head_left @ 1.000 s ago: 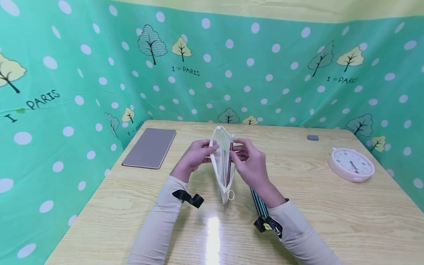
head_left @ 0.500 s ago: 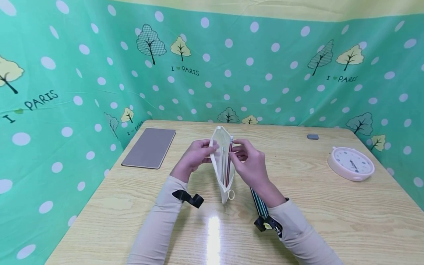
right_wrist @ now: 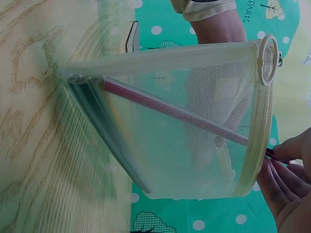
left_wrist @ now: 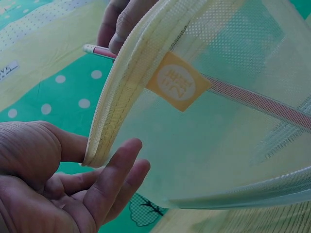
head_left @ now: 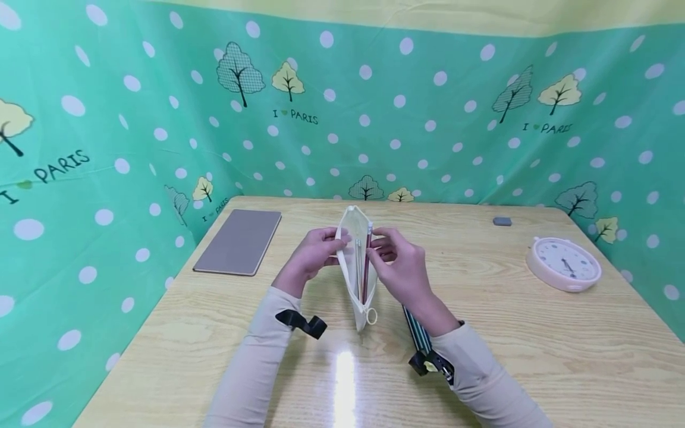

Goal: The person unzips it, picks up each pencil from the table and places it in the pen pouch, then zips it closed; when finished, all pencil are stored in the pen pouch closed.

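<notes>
A cream mesh pouch (head_left: 348, 261) with a zip and a ring pull stands with its mouth spread, over the middle of the table. My left hand (head_left: 313, 252) pinches its left rim; in the left wrist view the left hand (left_wrist: 73, 179) has the zip edge between thumb and fingers. A dark red pencil (head_left: 366, 267) slants down inside the pouch, seen through the mesh in the right wrist view. My right hand (head_left: 402, 261) holds the pencil's upper end at the right rim, and the right wrist view shows this hand (right_wrist: 289, 179) there. Other slim items (head_left: 358, 261) lie inside.
Dark striped pencils (head_left: 416, 330) lie on the table (head_left: 481, 285), partly under my right forearm. At the back left is a grey notebook (head_left: 238, 241). A grey eraser (head_left: 502, 221) and a pink round clock (head_left: 566, 263) sit on the right. A green curtain (head_left: 374, 131) hangs behind.
The red pencil has tilted slightly left and sits a little lower in the pouch, my right hand moving with it. My left hand keeps its grip on the rim.
</notes>
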### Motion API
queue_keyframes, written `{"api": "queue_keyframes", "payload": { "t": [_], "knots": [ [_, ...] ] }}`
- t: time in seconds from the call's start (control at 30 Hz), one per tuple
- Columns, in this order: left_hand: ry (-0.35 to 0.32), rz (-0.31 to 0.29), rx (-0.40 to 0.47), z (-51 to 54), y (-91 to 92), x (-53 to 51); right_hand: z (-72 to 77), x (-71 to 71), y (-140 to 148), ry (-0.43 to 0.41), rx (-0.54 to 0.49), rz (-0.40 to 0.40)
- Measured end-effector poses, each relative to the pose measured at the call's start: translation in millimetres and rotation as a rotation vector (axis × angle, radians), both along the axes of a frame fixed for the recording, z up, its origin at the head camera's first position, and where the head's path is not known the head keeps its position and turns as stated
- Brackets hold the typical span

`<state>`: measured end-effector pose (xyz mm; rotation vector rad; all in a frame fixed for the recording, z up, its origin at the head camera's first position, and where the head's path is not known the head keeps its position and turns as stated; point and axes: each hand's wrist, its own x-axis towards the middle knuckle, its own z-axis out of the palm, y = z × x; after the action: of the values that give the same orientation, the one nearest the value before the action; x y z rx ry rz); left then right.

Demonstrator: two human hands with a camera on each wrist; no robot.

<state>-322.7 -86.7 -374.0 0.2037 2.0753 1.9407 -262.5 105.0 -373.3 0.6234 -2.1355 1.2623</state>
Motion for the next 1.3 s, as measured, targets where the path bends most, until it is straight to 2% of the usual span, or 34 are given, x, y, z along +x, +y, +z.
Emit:
{"api": "queue_keyframes", "payload": {
  "t": [0.2,0.43,0.63,0.77,0.9,1.03,1.17,1.3],
  "knots": [
    [0.005,0.002,0.014,-1.1,-1.5,1.9,0.0,1.2,-1.8,-0.002,0.009,0.007],
    [-0.019,0.015,0.001,-4.3,-4.2,6.8,-3.3,5.4,-3.7,0.008,0.032,-0.012],
    [0.011,0.01,0.018,-4.6,-5.4,6.3,-0.5,4.9,-3.5,0.021,-0.004,-0.008],
    [0.007,0.008,0.016,-3.6,-4.8,4.1,5.1,3.2,2.5,-0.034,-0.076,0.008],
    [0.003,0.01,0.016,-2.6,-4.1,2.3,12.3,-0.3,15.9,-0.142,-0.108,0.009],
    [0.002,0.006,0.009,-1.2,-4.1,0.3,15.4,-9.0,36.5,-0.301,0.006,0.001],
    [0.003,0.012,0.006,-0.2,-4.0,-0.7,8.5,-28.0,61.5,-0.511,0.297,0.023],
    [-0.006,0.014,0.01,-1.6,-2.4,0.8,-9.3,-44.2,85.1,-0.712,0.553,0.039]
  ]
}}
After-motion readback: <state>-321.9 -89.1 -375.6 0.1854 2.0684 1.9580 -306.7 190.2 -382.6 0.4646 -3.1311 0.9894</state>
